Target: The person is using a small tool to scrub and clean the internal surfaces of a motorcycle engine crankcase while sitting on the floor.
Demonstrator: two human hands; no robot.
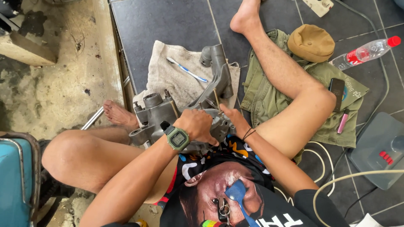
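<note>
A person sits on the dark tiled floor (168, 21) with a grey metal engine casing (185, 113) between the legs, its lower part resting on a dirty beige towel (168, 71).

The left hand (195, 125), a green digital watch (178, 139) on its wrist, lies curled over the casing's near edge; its grip is closed down on the metal, the fingers wrapped over the rim. The casing stretches from that grip toward twelve o'clock, its long arm reaching up to a round socket near the towel's top edge.

The right hand (233, 119) sits just at three o'clock of the left one, touching the same casing. Its fingers press against the housing beside a thin brass-coloured stud (217, 100); whether that grip closes round anything cannot be told, since the fingertips are hidden.

A toothbrush (187, 70) lies on the towel at eleven o'clock of the hands, apart from both. At two o'clock, an olive jacket (269, 96) carries a tan cap (311, 42), with a plastic water bottle (366, 52) beyond.
</note>
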